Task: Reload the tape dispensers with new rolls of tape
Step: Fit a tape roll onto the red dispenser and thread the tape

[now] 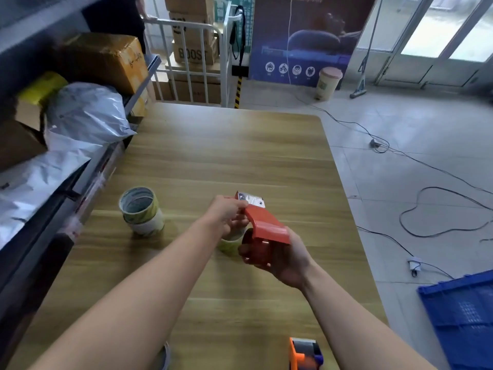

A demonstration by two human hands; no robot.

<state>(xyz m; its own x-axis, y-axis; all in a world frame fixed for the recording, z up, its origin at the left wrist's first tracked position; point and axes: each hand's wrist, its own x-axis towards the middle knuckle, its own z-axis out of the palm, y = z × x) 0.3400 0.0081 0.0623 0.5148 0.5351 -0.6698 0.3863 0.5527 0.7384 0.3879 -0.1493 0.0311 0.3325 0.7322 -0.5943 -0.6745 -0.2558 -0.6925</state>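
Above the worktop (213,145), her right hand (282,260) clenched the rigid red tape dispenser (264,225) while left-hand fingers (232,222) pinched tape by its sharp blade (252,200), best gripped by the body.

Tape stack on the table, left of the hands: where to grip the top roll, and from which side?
Probably from above: the tape stack stands with its open core facing up. Grip the top roll across its outer wall; it sits slightly askew, so lift straight up.

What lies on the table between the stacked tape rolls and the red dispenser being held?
Head view: only the left hand and bare wooden table between tape rolls and red dispenser.
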